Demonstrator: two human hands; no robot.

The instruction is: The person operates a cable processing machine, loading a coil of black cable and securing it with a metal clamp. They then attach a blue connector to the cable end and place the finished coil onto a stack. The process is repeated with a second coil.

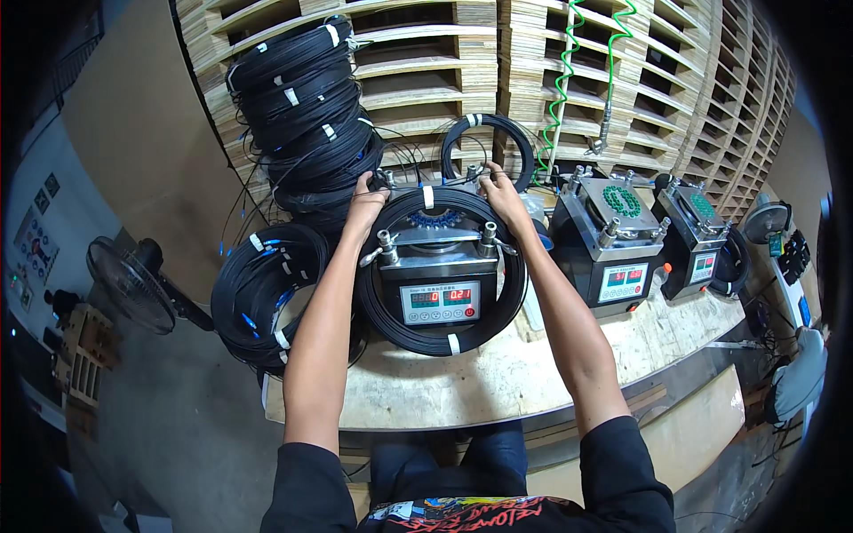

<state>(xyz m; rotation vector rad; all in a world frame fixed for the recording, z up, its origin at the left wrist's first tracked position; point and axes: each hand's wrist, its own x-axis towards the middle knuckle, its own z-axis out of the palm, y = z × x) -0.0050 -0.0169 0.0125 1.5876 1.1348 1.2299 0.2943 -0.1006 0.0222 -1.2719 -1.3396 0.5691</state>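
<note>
A coil of black cable (370,313) with white ties hangs around the front of a polishing machine (440,266) with a lit red and green display. Blue-tipped pieces ring the round plate (434,218) on its top. At the machine's far left corner, my left hand (365,202) has its fingers curled round something dark, too small to make out. My right hand (502,191) pinches at the far right corner, where thin black cable runs; its fingertips are partly hidden. Both forearms pass over the coil's sides.
A tall stack of black cable coils (298,115) rises at the left, with another coil (233,302) before it. A further coil (524,142) stands behind the machine. Two similar machines (591,249) are at the right. Wooden pallets (426,53) line the back; a fan (133,284) stands left.
</note>
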